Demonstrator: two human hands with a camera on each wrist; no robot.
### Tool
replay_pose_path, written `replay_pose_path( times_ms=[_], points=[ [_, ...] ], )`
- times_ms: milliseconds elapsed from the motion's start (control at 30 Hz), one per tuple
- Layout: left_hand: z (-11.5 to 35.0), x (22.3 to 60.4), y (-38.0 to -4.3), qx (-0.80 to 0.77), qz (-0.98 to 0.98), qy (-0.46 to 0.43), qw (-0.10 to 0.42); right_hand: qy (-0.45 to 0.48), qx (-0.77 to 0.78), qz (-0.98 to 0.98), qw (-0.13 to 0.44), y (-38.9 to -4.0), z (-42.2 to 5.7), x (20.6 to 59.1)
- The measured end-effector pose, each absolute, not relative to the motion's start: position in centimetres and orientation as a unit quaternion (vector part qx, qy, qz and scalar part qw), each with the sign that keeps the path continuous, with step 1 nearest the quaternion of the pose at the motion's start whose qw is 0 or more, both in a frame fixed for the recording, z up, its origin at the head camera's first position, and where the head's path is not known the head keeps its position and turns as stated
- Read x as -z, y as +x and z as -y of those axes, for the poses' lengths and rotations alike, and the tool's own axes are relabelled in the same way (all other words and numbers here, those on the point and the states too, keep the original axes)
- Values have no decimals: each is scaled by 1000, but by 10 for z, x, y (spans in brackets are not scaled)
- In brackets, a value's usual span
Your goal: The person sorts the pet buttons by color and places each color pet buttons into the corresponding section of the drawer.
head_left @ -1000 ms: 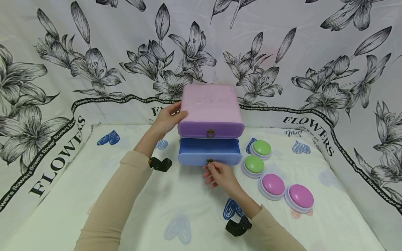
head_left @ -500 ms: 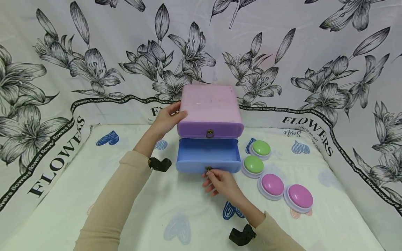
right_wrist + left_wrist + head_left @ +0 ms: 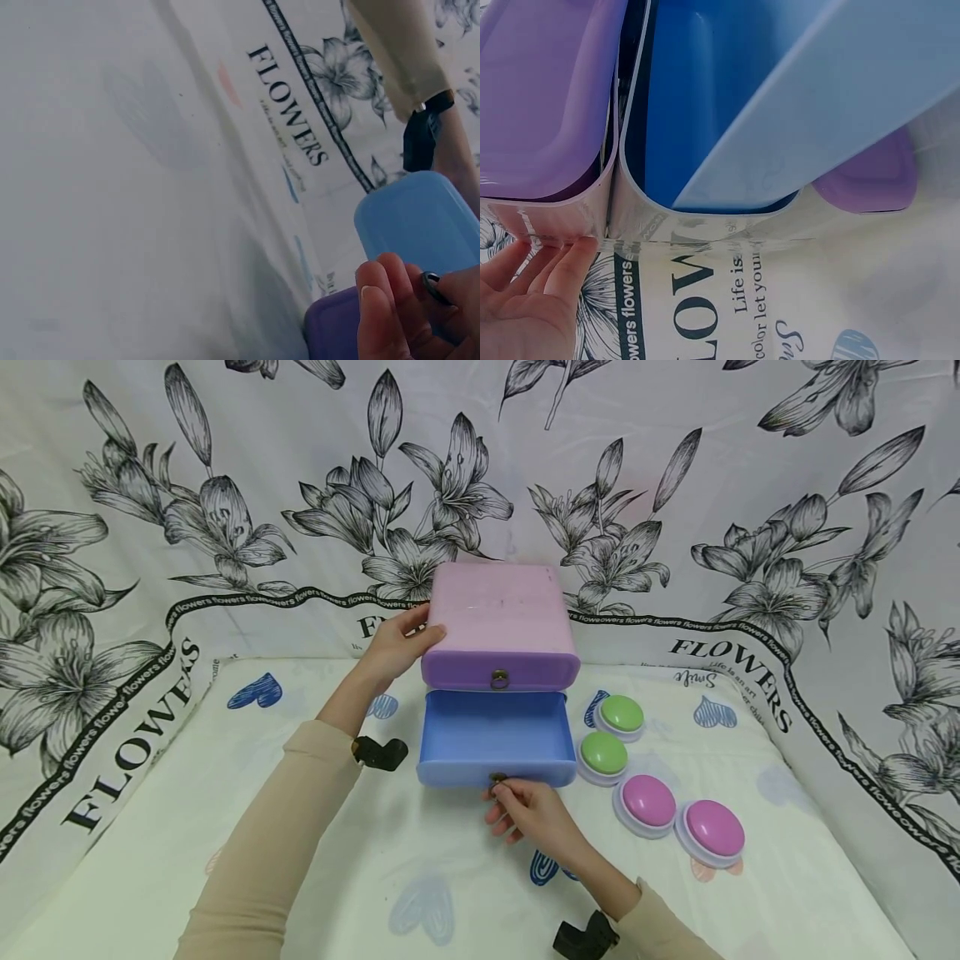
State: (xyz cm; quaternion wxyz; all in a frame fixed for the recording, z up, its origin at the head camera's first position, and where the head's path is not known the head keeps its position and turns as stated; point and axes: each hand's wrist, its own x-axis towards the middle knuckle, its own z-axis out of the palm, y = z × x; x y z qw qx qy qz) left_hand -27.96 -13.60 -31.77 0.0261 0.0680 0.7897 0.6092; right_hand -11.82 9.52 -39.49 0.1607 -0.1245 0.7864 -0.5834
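A small drawer cabinet with a pink top [image 3: 501, 606] stands at the back middle in the head view. Its purple upper drawer [image 3: 457, 672] is closed. Below it the blue drawer [image 3: 442, 774] is pulled far out, its inside bare. My right hand [image 3: 536, 814] pinches the metal ring pull [image 3: 433, 286] on the blue front between thumb and index finger, the other fingers loosely bent. My left hand [image 3: 397, 647] rests against the cabinet's left side; in the left wrist view its straight fingers [image 3: 568, 271] touch the pink wall. Another purple drawer [image 3: 874, 176] shows beneath the blue one.
To the right of the cabinet lie two green push-button domes [image 3: 604, 752] and two magenta ones [image 3: 716, 827] on white bases, the nearer green one close beside the blue drawer. A flower-printed cloth [image 3: 330, 556] hangs behind the heart-patterned white cover [image 3: 322, 877].
The blue drawer has slid further out toward me, drawn by my right hand, which moved back with it. My left hand has stayed at the cabinet's side.
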Motion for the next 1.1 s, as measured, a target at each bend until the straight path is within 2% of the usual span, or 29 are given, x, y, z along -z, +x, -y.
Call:
replay_pose_path(
  times_ms=[567, 833, 1100],
  points=[
    [136, 318, -280, -613, -787, 71, 29, -127, 592, -776, 177, -114, -101, 434],
    [137, 317, -278, -615, -785, 72, 35, -124, 580, -785, 179, -99, -99, 417],
    [133, 299, -263, -620, -779, 80, 47, -128, 576, -786, 185, -89, -100, 407]
  ],
)
